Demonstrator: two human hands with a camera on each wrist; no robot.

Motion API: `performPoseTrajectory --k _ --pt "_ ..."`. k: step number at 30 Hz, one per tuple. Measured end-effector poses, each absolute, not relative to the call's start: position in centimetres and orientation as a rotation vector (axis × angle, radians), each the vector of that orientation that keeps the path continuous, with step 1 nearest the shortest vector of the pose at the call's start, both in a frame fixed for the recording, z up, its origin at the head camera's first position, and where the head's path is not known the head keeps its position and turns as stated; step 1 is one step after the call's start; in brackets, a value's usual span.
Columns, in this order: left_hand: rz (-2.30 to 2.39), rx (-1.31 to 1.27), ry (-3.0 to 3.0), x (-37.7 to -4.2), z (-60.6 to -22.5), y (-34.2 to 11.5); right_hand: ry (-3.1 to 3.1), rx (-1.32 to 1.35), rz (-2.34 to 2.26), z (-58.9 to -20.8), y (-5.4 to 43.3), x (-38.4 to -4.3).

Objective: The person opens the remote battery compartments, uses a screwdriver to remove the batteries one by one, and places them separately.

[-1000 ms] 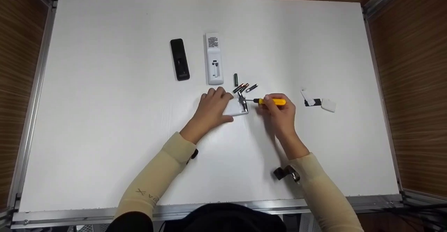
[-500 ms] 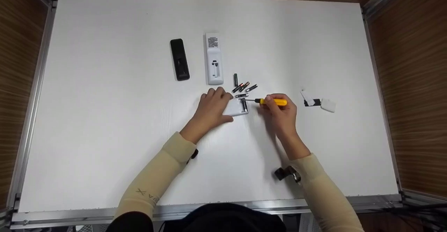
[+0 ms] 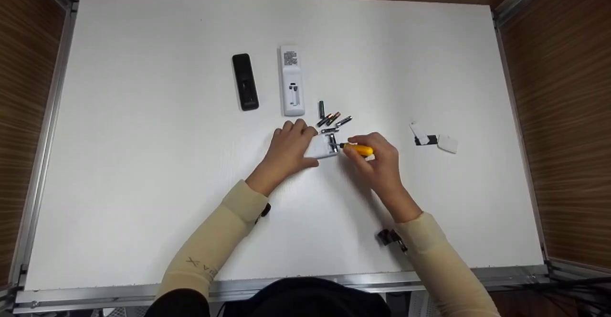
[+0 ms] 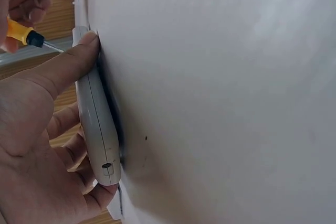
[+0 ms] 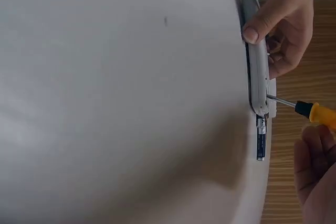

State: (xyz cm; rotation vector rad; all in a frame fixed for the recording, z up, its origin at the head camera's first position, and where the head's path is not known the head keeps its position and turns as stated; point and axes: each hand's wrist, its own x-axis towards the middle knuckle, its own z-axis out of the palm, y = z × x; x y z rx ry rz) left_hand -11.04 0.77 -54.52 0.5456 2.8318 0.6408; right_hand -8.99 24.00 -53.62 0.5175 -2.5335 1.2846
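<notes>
My left hand (image 3: 289, 149) grips a white remote control (image 3: 317, 147) that lies back up on the table. In the left wrist view its thumb lies along one side of the remote control (image 4: 97, 116) and its fingers along the other. My right hand (image 3: 383, 164) holds a screwdriver (image 3: 359, 150) by its yellow handle. In the right wrist view the tip of the screwdriver (image 5: 321, 115) is at the back of the remote, over the uncovered battery compartment. One battery (image 3: 333, 144) appears to sit in that compartment. A loose battery (image 3: 329, 130) lies just beyond the remote.
Several more loose batteries (image 3: 333, 118) lie beyond it. Farther back are a white remote control (image 3: 292, 98) with its compartment uncovered and a black remote control (image 3: 245, 80). At the right lie a white cover (image 3: 447, 143), a black piece (image 3: 431, 140) and a narrow white piece (image 3: 418, 132).
A battery has come out of the remote and now lies just beyond it. The right hand has brought the screwdriver nearer and tilted it over the compartment. The left hand has stayed in place.
</notes>
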Motion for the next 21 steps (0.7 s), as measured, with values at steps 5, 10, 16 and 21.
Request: performPoseTrajectory --k 5,10,16,21 --pt "0.646 0.554 2.84 -11.1 -54.5 0.7 -2.586 0.827 0.777 -52.6 22.4 -8.4" --pt "0.635 0.553 2.847 -11.0 -54.4 0.5 -2.603 0.897 0.435 -51.9 20.4 -8.1" --pt "0.638 0.538 2.864 -10.8 -54.6 0.5 -2.681 0.903 0.274 -51.6 18.1 -8.2" --pt "0.634 0.539 2.872 -10.6 -54.7 0.5 -2.727 0.888 0.289 -51.7 17.7 -8.2"
